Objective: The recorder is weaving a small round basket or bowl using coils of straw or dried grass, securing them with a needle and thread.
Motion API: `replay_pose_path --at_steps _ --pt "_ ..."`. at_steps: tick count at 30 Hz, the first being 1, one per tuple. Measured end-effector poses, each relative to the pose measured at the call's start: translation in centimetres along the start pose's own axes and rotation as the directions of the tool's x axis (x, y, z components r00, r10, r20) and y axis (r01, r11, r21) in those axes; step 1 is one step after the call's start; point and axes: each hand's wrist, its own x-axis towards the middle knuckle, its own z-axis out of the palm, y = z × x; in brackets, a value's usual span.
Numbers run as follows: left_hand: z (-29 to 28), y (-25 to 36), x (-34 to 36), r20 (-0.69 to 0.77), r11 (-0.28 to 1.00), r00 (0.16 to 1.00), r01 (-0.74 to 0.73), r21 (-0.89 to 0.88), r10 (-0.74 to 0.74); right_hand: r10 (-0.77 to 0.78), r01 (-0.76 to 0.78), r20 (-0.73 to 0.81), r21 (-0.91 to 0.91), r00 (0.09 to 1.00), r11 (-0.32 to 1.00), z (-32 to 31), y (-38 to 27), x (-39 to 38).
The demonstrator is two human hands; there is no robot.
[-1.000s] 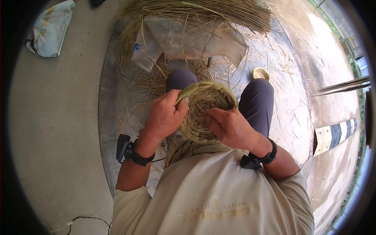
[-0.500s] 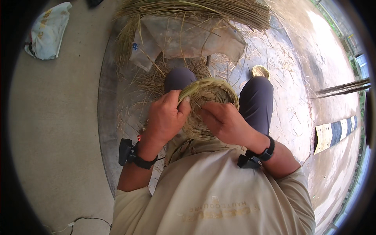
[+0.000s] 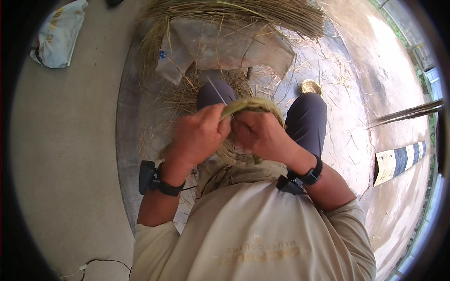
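A shallow round basket [image 3: 258, 102] of woven straw sits tilted in my lap, between my knees. My left hand [image 3: 199, 133] is closed on the left part of its thick greenish rim. My right hand [image 3: 260, 133] is a fist inside the basket, pressed up to the rim beside the left fingers. A thin grey metal awl [image 3: 216, 90] sticks out past the rim, pointing up and left over my left knee. Its back end appears to run into my right fist, where the fingers hide it. Both hands cover much of the basket's inside.
Ahead lies a big bundle of straw [image 3: 262, 16] over a plastic-sheeted stand [image 3: 220, 44]. Loose straw [image 3: 185, 96] litters the ground mat. A small woven piece [image 3: 311, 86] lies by my right knee. A white bag [image 3: 60, 35] is at far left, a striped block [image 3: 401, 161] at right.
The awl now shows through beyond the rim. My right hand has moved up and left against the rim, and the basket has tipped. My left hand still grips the rim.
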Motion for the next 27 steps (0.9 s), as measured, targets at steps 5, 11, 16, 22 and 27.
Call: replay_pose_path --at_steps 5,11,16,22,27 --pt "-0.8 -0.8 0.1 -0.012 0.99 0.991 -0.133 0.053 0.133 -0.155 0.141 -0.044 -0.237 0.987 0.961 -2.3 -2.7 -0.9" --pt "-0.1 0.7 0.9 0.131 0.961 0.958 -0.265 0.076 0.254 -0.144 0.131 -0.022 -0.3 0.989 0.945 -4.2 0.3 4.0" --pt "0.1 1.3 0.9 0.117 0.96 0.956 -0.276 0.038 0.27 -0.416 0.39 -0.014 -0.32 0.909 0.864 -4.7 2.3 6.4" --pt "0.4 1.3 1.2 0.081 0.949 0.947 -0.314 0.019 0.312 -0.068 0.079 -0.093 0.123 0.993 0.989 -4.1 1.8 5.4" --pt "-0.7 0.5 1.3 0.123 0.96 0.952 -0.279 -0.027 0.281 0.238 -0.081 -0.039 0.879 0.97 0.47 -4.8 -2.1 4.3"
